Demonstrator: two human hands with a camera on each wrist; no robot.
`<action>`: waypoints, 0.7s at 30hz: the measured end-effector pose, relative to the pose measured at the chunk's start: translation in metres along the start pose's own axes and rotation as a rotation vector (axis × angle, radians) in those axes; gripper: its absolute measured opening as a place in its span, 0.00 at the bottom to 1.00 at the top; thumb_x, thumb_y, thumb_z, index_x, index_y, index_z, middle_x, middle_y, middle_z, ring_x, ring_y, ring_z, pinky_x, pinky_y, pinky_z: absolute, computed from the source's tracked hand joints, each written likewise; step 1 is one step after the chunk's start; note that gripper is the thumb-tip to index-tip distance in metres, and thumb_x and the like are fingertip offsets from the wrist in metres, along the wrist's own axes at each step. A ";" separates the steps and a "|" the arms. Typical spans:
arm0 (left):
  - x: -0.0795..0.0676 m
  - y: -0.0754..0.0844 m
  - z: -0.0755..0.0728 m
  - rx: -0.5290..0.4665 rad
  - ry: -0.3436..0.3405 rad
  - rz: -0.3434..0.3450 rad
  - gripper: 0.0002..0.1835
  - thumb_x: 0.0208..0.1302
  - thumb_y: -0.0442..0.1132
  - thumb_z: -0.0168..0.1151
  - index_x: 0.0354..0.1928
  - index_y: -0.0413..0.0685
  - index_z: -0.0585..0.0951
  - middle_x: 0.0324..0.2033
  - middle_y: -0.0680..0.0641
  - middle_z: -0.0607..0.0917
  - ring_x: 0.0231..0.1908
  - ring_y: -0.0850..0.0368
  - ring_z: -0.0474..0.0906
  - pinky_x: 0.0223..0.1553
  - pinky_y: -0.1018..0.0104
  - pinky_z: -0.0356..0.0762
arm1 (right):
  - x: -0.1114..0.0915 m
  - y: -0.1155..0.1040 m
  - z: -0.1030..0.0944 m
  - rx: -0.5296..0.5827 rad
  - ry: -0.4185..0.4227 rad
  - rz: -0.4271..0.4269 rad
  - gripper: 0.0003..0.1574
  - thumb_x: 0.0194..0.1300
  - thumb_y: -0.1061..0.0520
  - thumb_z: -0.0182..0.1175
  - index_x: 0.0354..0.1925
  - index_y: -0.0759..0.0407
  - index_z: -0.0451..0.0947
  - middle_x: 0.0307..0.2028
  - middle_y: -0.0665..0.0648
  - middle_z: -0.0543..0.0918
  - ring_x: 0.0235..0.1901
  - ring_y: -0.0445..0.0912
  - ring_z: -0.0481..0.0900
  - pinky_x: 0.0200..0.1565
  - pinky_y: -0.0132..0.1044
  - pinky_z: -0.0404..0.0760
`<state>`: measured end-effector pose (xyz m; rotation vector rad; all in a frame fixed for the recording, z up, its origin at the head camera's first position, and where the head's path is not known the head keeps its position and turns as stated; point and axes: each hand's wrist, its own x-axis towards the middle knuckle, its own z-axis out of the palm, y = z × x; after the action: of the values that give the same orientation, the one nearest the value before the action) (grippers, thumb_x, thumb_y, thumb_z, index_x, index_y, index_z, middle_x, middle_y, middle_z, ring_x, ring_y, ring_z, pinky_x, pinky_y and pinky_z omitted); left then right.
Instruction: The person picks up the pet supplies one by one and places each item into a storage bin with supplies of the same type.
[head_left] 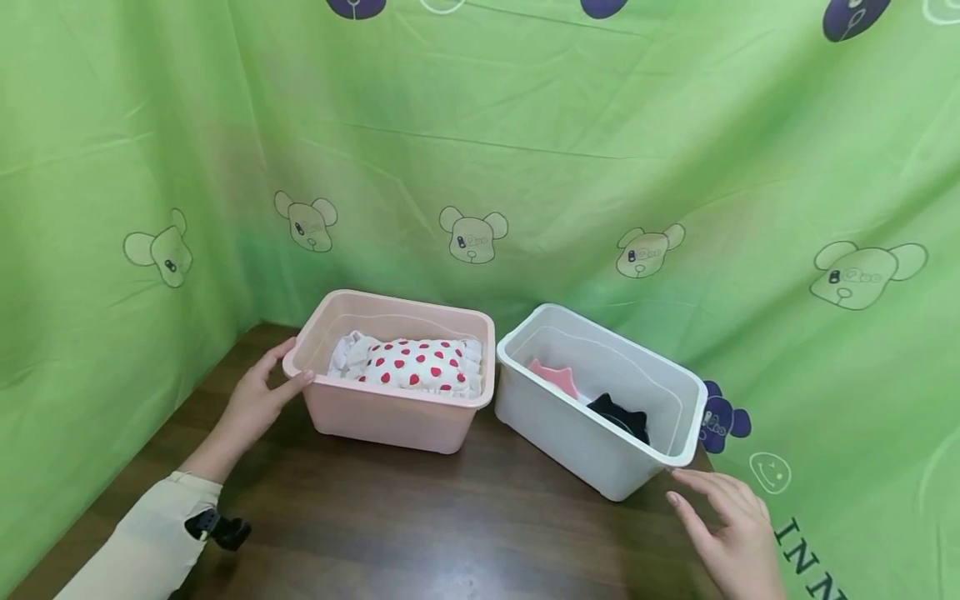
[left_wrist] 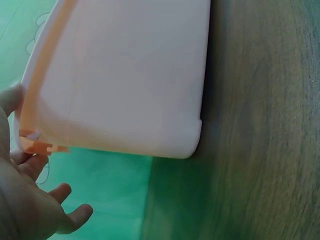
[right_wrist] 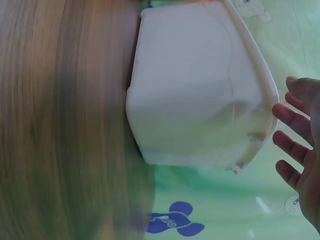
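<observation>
Two plastic bins side by side on a dark wooden table (head_left: 390, 517), backed by a green cloth (head_left: 570, 150) printed with bear heads. On the left, a pink bin (head_left: 390, 412), holding a white garment with red hearts (head_left: 412, 367) that lies bunched across its bottom. On the right, set at an angle and just beside the pink one, a white bin (head_left: 570, 433), with a pink piece (head_left: 553, 377) and a black piece (head_left: 619, 415) inside; too small to tell what either is. Left hand (head_left: 258, 400) at the left end of the pink bin, fingers spread and relaxed, fingertips (head_left: 300, 377) touching the rim at the near corner, thumb up against the end wall; nothing gripped. In the left wrist view, the same open hand (left_wrist: 30, 200) beside the bin's corner (left_wrist: 120, 80). Right hand (head_left: 731, 525) near the right front corner of the white bin, fingers straight and wide, index tip just beside the rim; contact cannot be told. In the right wrist view, the spread fingers (right_wrist: 292, 150) close to the white bin (right_wrist: 195, 95), a narrow gap showing. Cream sleeve (head_left: 150, 542) on the left forearm, with a black clip (head_left: 221, 527) at the cuff.
</observation>
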<state>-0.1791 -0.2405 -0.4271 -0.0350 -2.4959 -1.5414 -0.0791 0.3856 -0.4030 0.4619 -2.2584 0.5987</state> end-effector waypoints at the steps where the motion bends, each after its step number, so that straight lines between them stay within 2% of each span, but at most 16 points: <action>1: 0.000 0.000 -0.002 0.004 -0.002 -0.004 0.44 0.70 0.57 0.64 0.81 0.51 0.58 0.78 0.38 0.60 0.77 0.34 0.52 0.68 0.24 0.53 | -0.001 0.001 -0.001 -0.009 -0.002 0.004 0.29 0.45 0.70 0.76 0.49 0.55 0.88 0.45 0.51 0.88 0.58 0.21 0.66 0.63 0.23 0.53; 6: -0.003 -0.002 -0.012 0.042 -0.005 -0.002 0.43 0.70 0.59 0.64 0.80 0.52 0.61 0.77 0.38 0.62 0.77 0.33 0.51 0.66 0.22 0.53 | -0.005 0.007 -0.004 -0.046 -0.005 0.016 0.28 0.46 0.70 0.76 0.48 0.57 0.87 0.44 0.58 0.87 0.58 0.19 0.64 0.63 0.22 0.52; 10: -0.008 -0.005 -0.019 0.078 -0.009 0.012 0.41 0.71 0.61 0.61 0.79 0.53 0.62 0.77 0.38 0.63 0.76 0.31 0.53 0.63 0.20 0.55 | -0.006 0.014 -0.010 -0.072 -0.006 0.046 0.27 0.47 0.68 0.76 0.49 0.58 0.87 0.45 0.58 0.88 0.58 0.18 0.63 0.63 0.23 0.52; 16: -0.015 -0.014 -0.025 0.115 -0.012 0.049 0.38 0.71 0.59 0.62 0.77 0.51 0.66 0.74 0.37 0.68 0.74 0.29 0.57 0.62 0.21 0.58 | -0.011 0.022 -0.018 -0.137 -0.026 0.086 0.23 0.52 0.65 0.76 0.49 0.58 0.86 0.46 0.64 0.87 0.58 0.21 0.61 0.63 0.40 0.58; 21: -0.023 -0.020 -0.033 0.196 -0.004 0.077 0.36 0.71 0.59 0.62 0.74 0.47 0.70 0.70 0.36 0.74 0.71 0.29 0.63 0.60 0.24 0.63 | -0.014 0.031 -0.018 -0.163 -0.028 0.067 0.21 0.53 0.64 0.76 0.47 0.58 0.87 0.46 0.64 0.87 0.54 0.36 0.69 0.56 0.49 0.60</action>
<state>-0.1542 -0.2765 -0.4348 -0.1020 -2.6034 -1.2631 -0.0752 0.4234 -0.4109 0.3168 -2.3342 0.4392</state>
